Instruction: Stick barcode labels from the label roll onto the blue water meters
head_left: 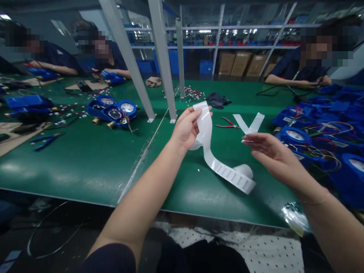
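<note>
The left hand (186,131) pinches a white label strip (207,146), which curves down to a roll (245,171) on the green table (93,163); barcodes show near its lower end. The fingertips of the right hand (273,153) meet the lower end of 2 white paper pieces (250,125) forming a V; whether they grip them is unclear. Red-handled pliers (227,123) lie between the hands, farther back. Blue meters (297,134) with loose wires crowd the right side. Across the table sit 3 people, 2 left and 1 right.
</note>
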`<state>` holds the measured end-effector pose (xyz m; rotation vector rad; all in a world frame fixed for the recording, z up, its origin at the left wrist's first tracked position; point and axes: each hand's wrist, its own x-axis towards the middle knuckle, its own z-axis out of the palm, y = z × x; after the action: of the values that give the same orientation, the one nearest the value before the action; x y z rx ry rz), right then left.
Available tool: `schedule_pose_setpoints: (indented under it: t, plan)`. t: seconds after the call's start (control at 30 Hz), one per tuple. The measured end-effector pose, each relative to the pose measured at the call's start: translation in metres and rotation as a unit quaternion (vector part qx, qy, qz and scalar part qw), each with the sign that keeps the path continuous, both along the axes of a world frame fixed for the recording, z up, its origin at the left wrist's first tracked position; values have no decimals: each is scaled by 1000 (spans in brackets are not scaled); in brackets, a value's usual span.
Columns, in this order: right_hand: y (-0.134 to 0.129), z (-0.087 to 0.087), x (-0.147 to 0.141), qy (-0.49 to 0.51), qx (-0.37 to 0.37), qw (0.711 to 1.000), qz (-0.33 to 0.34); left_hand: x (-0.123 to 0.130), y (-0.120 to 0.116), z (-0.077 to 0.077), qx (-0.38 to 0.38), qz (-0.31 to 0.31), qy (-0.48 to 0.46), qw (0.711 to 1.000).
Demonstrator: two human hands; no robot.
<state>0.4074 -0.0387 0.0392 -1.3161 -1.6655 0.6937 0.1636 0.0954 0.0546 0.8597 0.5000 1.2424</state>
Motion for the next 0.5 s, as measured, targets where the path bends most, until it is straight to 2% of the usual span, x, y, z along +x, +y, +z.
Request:
schedule_pose_setpoints:
  t: [0.1, 0.23, 0.4, 0.5]
  plan:
    - [39, 6, -28, 102, -24, 994, 32, -3, 0, -17, 4, -1, 3, 1000]
    - [73, -8, -59, 96, -30, 993, 57, -5, -7, -30, 18, -43, 39, 998]
    - [65, -26, -65, 50, 16, 999, 14, 1, -18, -35, 42, -95, 67, 992]
    - [58, -27, -58, 13, 14, 999, 40, 3, -24, -30, 31, -130, 52, 990]
